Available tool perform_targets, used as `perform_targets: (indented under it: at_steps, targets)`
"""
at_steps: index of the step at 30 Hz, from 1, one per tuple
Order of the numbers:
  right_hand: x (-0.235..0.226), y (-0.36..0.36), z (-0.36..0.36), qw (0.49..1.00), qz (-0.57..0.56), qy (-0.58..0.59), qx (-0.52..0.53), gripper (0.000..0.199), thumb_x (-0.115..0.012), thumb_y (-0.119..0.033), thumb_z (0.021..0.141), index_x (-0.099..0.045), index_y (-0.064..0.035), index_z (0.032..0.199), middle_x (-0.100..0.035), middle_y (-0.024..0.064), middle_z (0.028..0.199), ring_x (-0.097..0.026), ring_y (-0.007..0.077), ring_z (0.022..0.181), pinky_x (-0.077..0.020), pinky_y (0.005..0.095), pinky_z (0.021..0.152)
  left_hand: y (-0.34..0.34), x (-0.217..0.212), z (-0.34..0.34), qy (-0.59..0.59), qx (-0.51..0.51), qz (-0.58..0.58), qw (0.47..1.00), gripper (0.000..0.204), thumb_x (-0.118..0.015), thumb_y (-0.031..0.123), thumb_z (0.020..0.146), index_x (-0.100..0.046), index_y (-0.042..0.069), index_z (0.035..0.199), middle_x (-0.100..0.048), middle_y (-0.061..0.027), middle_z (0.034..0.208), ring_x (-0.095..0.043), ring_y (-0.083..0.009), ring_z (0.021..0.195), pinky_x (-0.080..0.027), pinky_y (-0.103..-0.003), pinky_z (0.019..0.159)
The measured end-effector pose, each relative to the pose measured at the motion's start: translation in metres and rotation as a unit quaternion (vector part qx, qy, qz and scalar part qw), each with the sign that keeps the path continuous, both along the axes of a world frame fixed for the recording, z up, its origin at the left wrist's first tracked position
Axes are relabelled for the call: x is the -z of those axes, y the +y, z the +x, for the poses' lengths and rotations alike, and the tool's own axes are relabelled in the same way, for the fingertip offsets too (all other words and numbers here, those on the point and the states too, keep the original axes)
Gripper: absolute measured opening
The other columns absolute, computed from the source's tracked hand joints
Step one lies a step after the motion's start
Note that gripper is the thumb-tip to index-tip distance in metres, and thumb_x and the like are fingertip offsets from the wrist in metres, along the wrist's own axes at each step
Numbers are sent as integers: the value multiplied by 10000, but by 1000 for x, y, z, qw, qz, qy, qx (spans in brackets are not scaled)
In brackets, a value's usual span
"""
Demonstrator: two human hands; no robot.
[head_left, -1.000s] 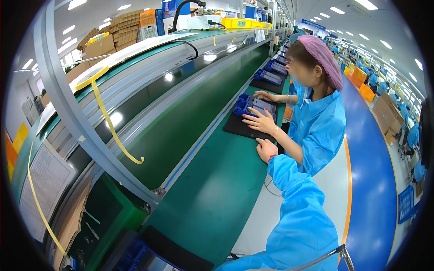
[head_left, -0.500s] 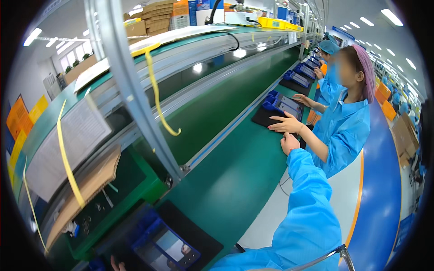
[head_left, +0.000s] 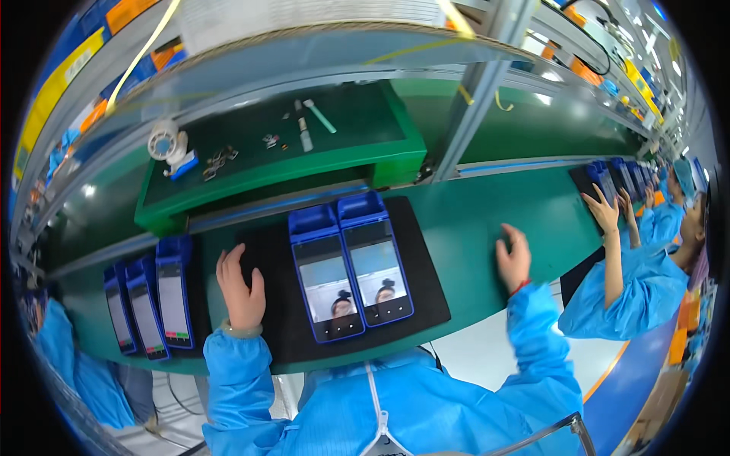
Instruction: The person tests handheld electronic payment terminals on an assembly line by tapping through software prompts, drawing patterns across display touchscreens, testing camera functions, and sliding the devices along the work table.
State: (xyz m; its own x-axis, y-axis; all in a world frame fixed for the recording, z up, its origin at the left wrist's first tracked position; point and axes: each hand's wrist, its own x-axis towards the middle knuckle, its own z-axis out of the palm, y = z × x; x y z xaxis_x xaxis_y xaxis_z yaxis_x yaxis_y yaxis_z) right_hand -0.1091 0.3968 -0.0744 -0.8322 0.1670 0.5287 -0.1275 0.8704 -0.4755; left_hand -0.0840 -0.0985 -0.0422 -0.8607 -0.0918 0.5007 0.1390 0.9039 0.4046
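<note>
Two blue-framed payment terminals, a left one (head_left: 328, 277) and a right one (head_left: 375, 262), lie side by side on a black mat (head_left: 423, 281) in front of me. Their screens are lit and show a camera-like picture. My left hand (head_left: 242, 292) rests over the mat's left part, a little apart from the left terminal, with its fingers spread and nothing in them. To the right of the mat, above the green bench (head_left: 471, 213), is my right hand (head_left: 515, 260). Its fingers are slightly bent, the thumb stands apart, and it holds nothing.
Several more terminals (head_left: 173, 296) stand at the left on the bench. Behind the mat, a raised green shelf (head_left: 266, 171) carries a white tape roll (head_left: 163, 141) and small tools. A metal post (head_left: 475, 106) rises behind. Co-workers sit at both sides; the right one's hand (head_left: 604, 211) is near other terminals.
The view has swung from the co-worker on the right to the mat before me. My right hand has come away from that co-worker's arm. My left hand is now in full view.
</note>
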Motion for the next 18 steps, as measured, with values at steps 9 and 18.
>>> perform_targets:
  at_steps: [9, 18]
  targets:
    - [-57, -182, 84, 976, -76, -3, -206, 226, -647, 2, 674, -656, -58, 892, -523, 166, 1043, -555, 305, 901, -483, 353, 737, 60, -13, 76, -190, 169, 546, 799, 787, -464, -63, 726, -134, 72, 1428, -225, -185, 1431, -308, -325, 1300, -296, -433, 1041]
    - [-49, -196, 87, 948, 115, 27, -295, 338, -686, -145, 574, -694, -143, 911, -525, 109, 1016, -445, 284, 902, -380, 414, 770, 69, -19, 80, -191, 190, 523, 808, 855, -440, -51, 646, -116, 74, 1427, -299, -247, 1383, -335, -362, 1285, -272, -468, 1052]
